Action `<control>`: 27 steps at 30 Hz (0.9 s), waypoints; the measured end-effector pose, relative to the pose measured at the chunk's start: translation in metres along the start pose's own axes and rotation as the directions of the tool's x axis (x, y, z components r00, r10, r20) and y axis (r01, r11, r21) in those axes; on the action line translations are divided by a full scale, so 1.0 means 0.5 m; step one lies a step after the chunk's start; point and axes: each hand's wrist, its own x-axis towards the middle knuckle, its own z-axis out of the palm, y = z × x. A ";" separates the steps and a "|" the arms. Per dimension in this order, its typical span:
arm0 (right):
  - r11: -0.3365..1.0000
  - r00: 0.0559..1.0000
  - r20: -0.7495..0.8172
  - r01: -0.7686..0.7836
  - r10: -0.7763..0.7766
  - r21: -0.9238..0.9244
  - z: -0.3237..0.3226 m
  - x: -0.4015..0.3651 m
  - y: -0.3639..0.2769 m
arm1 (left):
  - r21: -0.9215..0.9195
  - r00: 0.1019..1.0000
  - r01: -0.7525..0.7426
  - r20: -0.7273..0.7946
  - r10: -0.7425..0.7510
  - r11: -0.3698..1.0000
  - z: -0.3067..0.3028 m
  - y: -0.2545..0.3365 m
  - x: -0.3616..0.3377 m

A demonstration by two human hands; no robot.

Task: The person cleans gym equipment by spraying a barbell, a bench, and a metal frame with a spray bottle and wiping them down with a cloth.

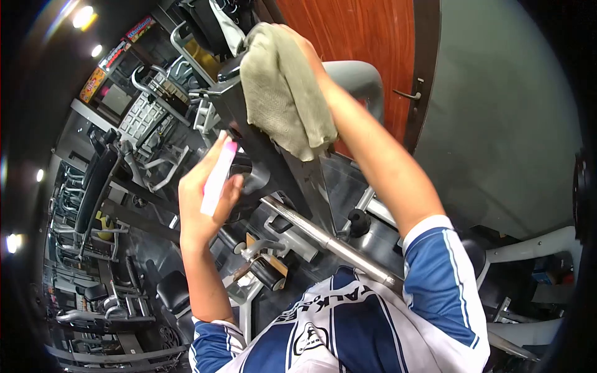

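My left hand (208,186) is closed around a slim white bottle (217,181) with a pink top, held tilted in front of the dark machine frame. Farther up, my right hand (298,46) has a grey-green cloth (283,93) draped from it, which hides most of its fingers. The cloth hangs down over the upper part of a black upright post (295,180). Between my arms, below the post, a bare metal bar (329,241) runs diagonally towards my body.
A red-brown door (360,31) with a handle (407,95) stands beyond my right arm, beside a grey wall (504,124). Gym machines fill the left side. Black roller pads (268,273) lie below the bar, and a grey machine frame (535,245) is at the right.
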 end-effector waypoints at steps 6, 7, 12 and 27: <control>0.942 0.977 0.179 -0.049 0.114 -0.331 -0.008 -0.250 -0.135 | -0.009 0.990 0.144 0.014 -0.143 0.990 -0.051 0.048 -0.086; 0.961 0.945 0.280 -0.097 0.171 -0.260 0.006 -0.351 -0.118 | -0.049 0.989 0.151 0.003 -0.151 0.987 -0.059 0.058 -0.100; 0.917 0.869 0.333 -0.277 0.366 -0.286 0.032 -0.619 -0.093 | -0.291 0.988 0.153 0.078 -0.136 0.945 -0.045 0.073 -0.165; 0.793 0.976 0.216 0.111 0.026 -0.599 0.121 -0.805 -0.027 | -0.504 0.823 0.554 0.213 -0.527 0.662 0.063 0.039 -0.401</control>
